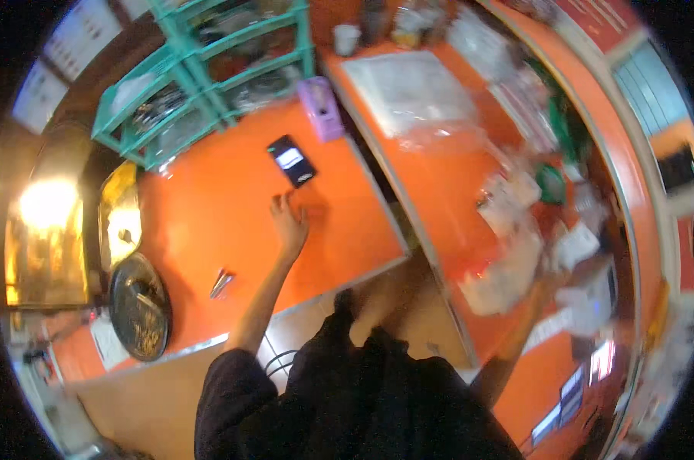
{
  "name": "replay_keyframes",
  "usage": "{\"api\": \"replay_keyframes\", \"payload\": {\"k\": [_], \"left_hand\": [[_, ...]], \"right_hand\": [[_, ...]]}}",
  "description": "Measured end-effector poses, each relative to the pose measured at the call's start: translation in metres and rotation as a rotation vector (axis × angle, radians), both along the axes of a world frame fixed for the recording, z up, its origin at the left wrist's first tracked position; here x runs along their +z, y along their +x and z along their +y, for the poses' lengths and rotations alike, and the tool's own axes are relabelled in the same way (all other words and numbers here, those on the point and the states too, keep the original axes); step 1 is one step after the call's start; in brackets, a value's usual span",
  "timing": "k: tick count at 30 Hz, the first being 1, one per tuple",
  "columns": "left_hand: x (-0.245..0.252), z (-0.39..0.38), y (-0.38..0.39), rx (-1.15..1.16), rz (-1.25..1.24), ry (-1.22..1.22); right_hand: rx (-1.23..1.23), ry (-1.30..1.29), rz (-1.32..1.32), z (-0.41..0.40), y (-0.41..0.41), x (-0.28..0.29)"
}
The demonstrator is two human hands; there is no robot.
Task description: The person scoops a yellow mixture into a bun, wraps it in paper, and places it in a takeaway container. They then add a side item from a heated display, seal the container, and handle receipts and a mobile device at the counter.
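My left hand (290,224) is above the orange counter (203,230), its fingers apart, just below a dark smartphone (292,161) with a lit screen. A purple box-like object (320,109) lies beyond the phone. My right hand (548,284) is at the right counter, blurred, beside a pale plastic bag (502,282) and a white device (591,299); whether its fingers hold anything is unclear. A small shiny metal object (221,284) lies left of my left forearm.
Green plastic shelves (209,86) with bagged items stand at the back left. A round dark tray (140,310) sits at the left edge. Clear plastic sheets (410,92) and a white cup (346,39) are on the right counter. A narrow gap separates the counters.
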State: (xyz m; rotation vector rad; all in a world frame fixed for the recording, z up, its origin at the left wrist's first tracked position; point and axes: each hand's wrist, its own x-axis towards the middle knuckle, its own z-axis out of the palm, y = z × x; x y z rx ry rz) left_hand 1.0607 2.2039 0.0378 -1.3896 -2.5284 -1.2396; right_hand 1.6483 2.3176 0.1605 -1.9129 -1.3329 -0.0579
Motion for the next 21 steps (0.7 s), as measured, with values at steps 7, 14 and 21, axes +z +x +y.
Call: {"api": "replay_keyframes", "payload": {"k": [7, 14, 21], "left_hand": [[-0.014, 0.042, -0.051, 0.188, 0.03, 0.029], [-0.011, 0.059, -0.035, 0.216, 0.092, -0.117], [-0.003, 0.088, -0.031, 0.339, 0.064, -0.1]], "right_hand": [[0.105, 0.045, 0.386, -0.013, 0.078, -0.057], [0.257, -0.019, 0.189, -0.064, 0.131, -0.07], [0.186, 0.228, 0.519, -0.093, 0.008, 0.027]]}}
